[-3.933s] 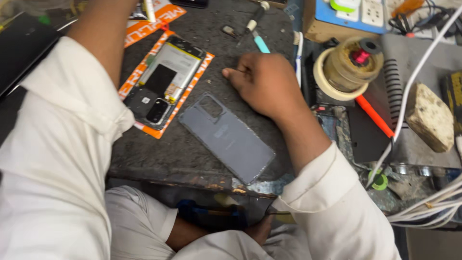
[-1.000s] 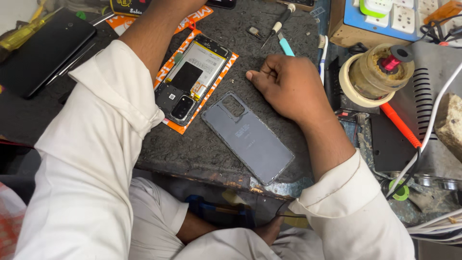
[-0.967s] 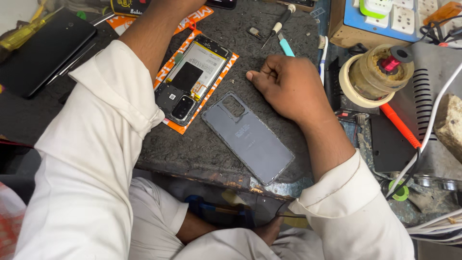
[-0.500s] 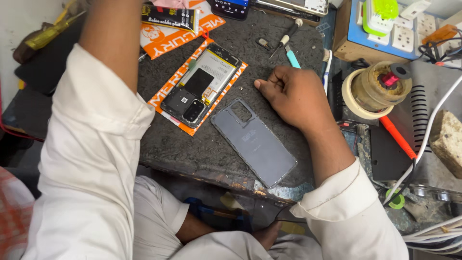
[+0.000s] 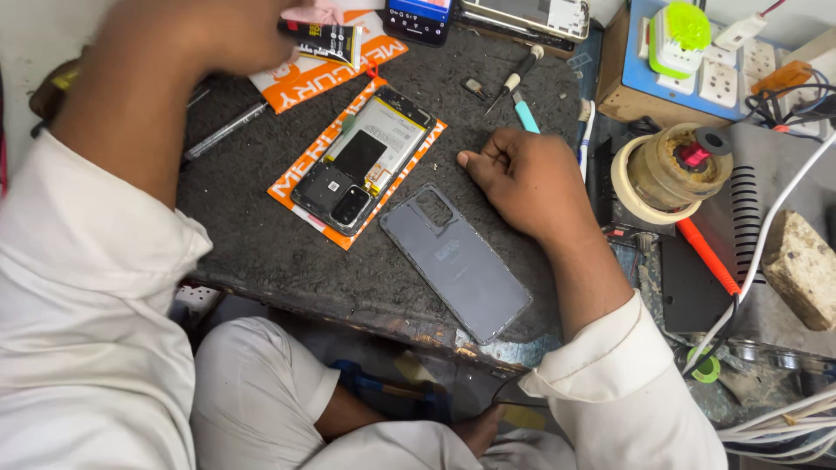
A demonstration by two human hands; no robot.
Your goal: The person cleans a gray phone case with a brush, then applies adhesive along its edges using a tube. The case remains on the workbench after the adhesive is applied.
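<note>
head view shows our right hand (image 5: 531, 178) resting on the dark table (image 5: 252, 252), loosely curled into a fist, thumb tucked against the fingers; we cannot see anything inside its grip. it lies just right of the grey phone back cover (image 5: 455, 263), its heel touching or nearly touching the cover's upper right edge. the cover lies flat and slanted, camera cutout toward the far end, its near corner close to the table's worn front edge.

just left of the back cover, and nearly touching its far corner, lies the opened phone (image 5: 364, 159), its battery and camera module exposed, on an orange packet (image 5: 296, 178).

our left hand (image 5: 248, 30) is raised far left of the back cover, blurred; its grip seems closed around a small black-and-yellow package (image 5: 326, 36), though the blur keeps us from being sure how tightly. beneath it, on the table, is a second orange packet (image 5: 305, 83).

beyond the back cover, past our right hand, lie a small screwdriver (image 5: 514, 78) and a teal-handled tool (image 5: 525, 113). to the right of the back cover stand a roll of tape (image 5: 666, 174), a red-handled tool (image 5: 707, 257), a white power strip on a blue box (image 5: 723, 74) and a rough stone-like block (image 5: 805, 265).
</note>
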